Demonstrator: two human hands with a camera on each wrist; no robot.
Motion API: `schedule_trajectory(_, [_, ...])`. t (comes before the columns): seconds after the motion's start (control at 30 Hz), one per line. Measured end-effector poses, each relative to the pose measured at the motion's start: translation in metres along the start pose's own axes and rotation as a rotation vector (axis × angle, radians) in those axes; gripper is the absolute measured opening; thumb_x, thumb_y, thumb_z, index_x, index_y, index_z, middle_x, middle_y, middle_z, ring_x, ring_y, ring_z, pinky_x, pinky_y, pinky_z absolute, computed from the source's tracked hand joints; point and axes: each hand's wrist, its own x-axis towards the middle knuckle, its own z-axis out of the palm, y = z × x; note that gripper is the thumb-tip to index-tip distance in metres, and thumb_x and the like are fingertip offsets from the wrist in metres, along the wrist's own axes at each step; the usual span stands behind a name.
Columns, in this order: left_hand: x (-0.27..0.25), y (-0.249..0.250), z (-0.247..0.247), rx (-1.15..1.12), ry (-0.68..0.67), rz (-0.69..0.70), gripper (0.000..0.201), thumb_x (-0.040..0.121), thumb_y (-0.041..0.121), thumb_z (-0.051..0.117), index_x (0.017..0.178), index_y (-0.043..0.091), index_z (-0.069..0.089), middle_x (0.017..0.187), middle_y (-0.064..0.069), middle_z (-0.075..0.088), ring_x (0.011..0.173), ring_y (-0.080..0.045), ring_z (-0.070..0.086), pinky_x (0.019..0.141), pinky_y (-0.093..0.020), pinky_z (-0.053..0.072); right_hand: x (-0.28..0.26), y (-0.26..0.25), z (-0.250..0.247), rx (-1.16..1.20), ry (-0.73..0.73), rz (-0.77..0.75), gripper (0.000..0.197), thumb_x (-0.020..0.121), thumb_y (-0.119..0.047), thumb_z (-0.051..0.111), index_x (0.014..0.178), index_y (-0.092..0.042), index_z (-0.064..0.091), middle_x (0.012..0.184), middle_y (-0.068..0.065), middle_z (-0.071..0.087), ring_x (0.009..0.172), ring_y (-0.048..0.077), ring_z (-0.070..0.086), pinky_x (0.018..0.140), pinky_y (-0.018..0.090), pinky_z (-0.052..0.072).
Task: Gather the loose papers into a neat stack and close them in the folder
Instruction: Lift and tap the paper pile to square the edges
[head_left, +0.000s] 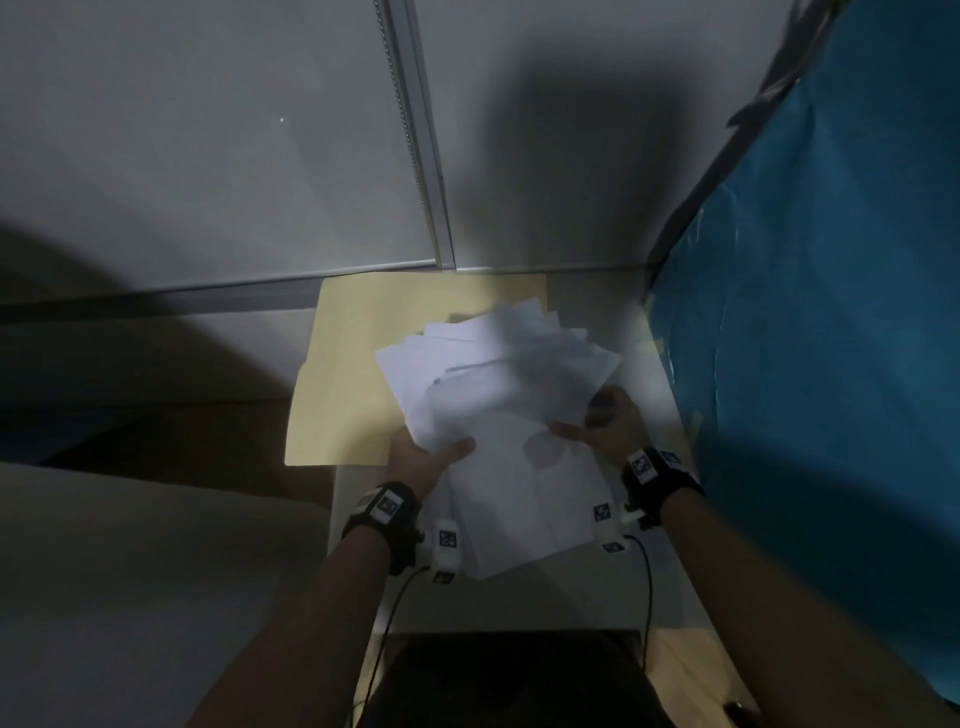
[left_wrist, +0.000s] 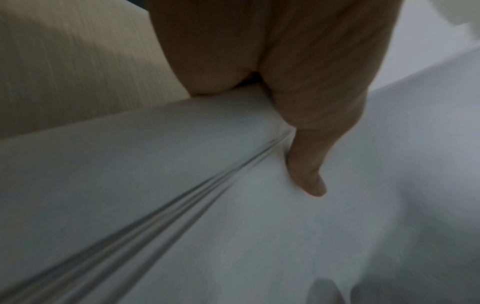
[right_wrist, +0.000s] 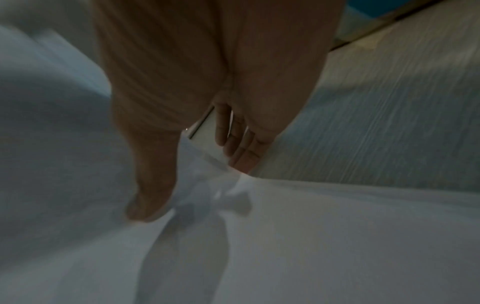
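Note:
A fanned bundle of white papers (head_left: 498, 374) is held above an open tan folder (head_left: 343, 374) that lies flat on the pale table (head_left: 524, 597). My left hand (head_left: 431, 452) grips the bundle's near left edge, thumb on top (left_wrist: 309, 174), fingers hidden underneath. My right hand (head_left: 597, 421) grips the near right edge, with its thumb (right_wrist: 148, 203) on top and fingers (right_wrist: 241, 148) below. More white sheets (head_left: 519, 509) lie on the table under my hands. The sheet edges (left_wrist: 155, 216) are uneven and blurred by motion.
A grey wall (head_left: 208, 156) with a metal strip (head_left: 415, 135) rises right behind the folder. A blue covered object (head_left: 831, 312) stands close at the right of the table. Wrist cables (head_left: 644, 597) trail toward my body.

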Motion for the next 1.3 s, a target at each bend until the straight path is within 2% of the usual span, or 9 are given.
schedule_trajectory(0.13, [0.007, -0.002, 0.017, 0.082, 0.034, 0.039, 0.053, 0.063, 0.019, 0.107, 0.106, 0.003, 0.081, 0.101, -0.006, 0.081, 0.100, -0.033, 0.081, 0.069, -0.033, 0.064, 0.008, -0.012, 0.012, -0.148, -0.144, -0.001, 0.095, 0.056, -0.030, 0.102, 0.137, -0.008, 0.057, 0.132, 0.002, 0.065, 0.111, 0.018, 0.064, 0.077, 0.021, 0.057])
schedule_trajectory(0.27, [0.016, -0.001, 0.036, 0.513, 0.196, 0.097, 0.089, 0.054, 0.041, 0.107, 0.126, 0.005, 0.069, 0.126, -0.010, 0.059, 0.116, -0.032, 0.062, 0.096, -0.037, 0.055, 0.021, -0.014, 0.029, -0.335, 0.018, 0.128, 0.134, 0.033, -0.056, 0.100, 0.144, -0.005, 0.043, 0.143, 0.010, 0.052, 0.129, 0.029, 0.055, 0.104, 0.047, 0.051])
schedule_trajectory(0.43, [0.019, 0.004, 0.048, 0.398, 0.134, -0.034, 0.113, 0.051, 0.037, 0.109, 0.140, 0.005, 0.048, 0.143, -0.013, 0.043, 0.130, -0.032, 0.050, 0.109, -0.047, 0.055, 0.024, -0.003, 0.043, -0.359, -0.028, 0.172, 0.149, 0.019, -0.063, 0.097, 0.147, -0.006, 0.043, 0.144, 0.015, 0.052, 0.130, 0.033, 0.056, 0.104, 0.048, 0.052])
schedule_trajectory(0.67, [0.013, -0.005, 0.040, 0.188, 0.080, 0.000, 0.100, 0.047, 0.026, 0.112, 0.127, 0.010, 0.055, 0.123, -0.005, 0.063, 0.116, -0.031, 0.068, 0.088, -0.041, 0.062, -0.002, -0.022, 0.020, -0.139, -0.127, 0.101, 0.073, 0.066, -0.026, 0.094, 0.128, -0.003, 0.064, 0.123, 0.010, 0.071, 0.100, 0.027, 0.071, 0.087, 0.043, 0.062])
schedule_trajectory(0.77, [0.006, 0.002, 0.034, -0.012, 0.148, 0.057, 0.113, 0.051, 0.023, 0.112, 0.146, 0.008, 0.052, 0.130, -0.006, 0.061, 0.116, -0.024, 0.065, 0.094, -0.036, 0.061, -0.019, -0.040, -0.007, -0.065, -0.169, 0.013, 0.049, 0.076, -0.010, 0.090, 0.120, -0.003, 0.069, 0.108, 0.008, 0.075, 0.089, 0.017, 0.074, 0.062, 0.017, 0.059])
schedule_trajectory(0.9, [-0.005, 0.024, 0.024, -0.209, -0.144, 0.047, 0.064, 0.062, -0.004, 0.102, 0.120, 0.002, 0.076, 0.112, -0.012, 0.084, 0.098, -0.025, 0.083, 0.084, -0.044, 0.067, -0.033, -0.065, -0.034, 0.067, -0.195, -0.006, 0.046, 0.079, 0.003, 0.084, 0.121, -0.001, 0.065, 0.100, 0.008, 0.073, 0.065, -0.007, 0.071, 0.052, 0.006, 0.051])
schedule_trajectory(0.97, [-0.008, 0.031, 0.023, -0.147, -0.233, 0.069, 0.051, 0.066, -0.003, 0.101, 0.112, 0.005, 0.080, 0.110, -0.012, 0.085, 0.101, -0.030, 0.083, 0.092, -0.053, 0.067, -0.034, -0.069, -0.035, 0.100, -0.192, -0.010, 0.052, 0.079, -0.002, 0.087, 0.123, -0.004, 0.060, 0.109, 0.009, 0.073, 0.074, 0.000, 0.072, 0.053, 0.008, 0.053])
schedule_trajectory(1.23, [-0.023, 0.070, 0.014, -0.101, -0.067, 0.277, 0.051, 0.076, 0.017, 0.100, 0.121, 0.009, 0.077, 0.115, -0.002, 0.083, 0.107, -0.018, 0.081, 0.089, -0.033, 0.065, -0.048, -0.090, -0.013, 0.228, -0.048, -0.106, 0.057, 0.080, -0.017, 0.089, 0.124, -0.008, 0.054, 0.106, -0.005, 0.069, 0.088, 0.007, 0.070, 0.058, 0.011, 0.057])
schedule_trajectory(1.3, [-0.036, 0.089, 0.011, -0.185, -0.002, 0.375, 0.053, 0.080, 0.011, 0.097, 0.127, 0.009, 0.074, 0.120, 0.003, 0.082, 0.112, -0.009, 0.079, 0.094, -0.022, 0.062, -0.053, -0.100, -0.013, 0.279, 0.026, -0.208, 0.050, 0.084, -0.014, 0.086, 0.125, -0.014, 0.057, 0.102, -0.016, 0.066, 0.084, -0.012, 0.070, 0.060, 0.007, 0.055])
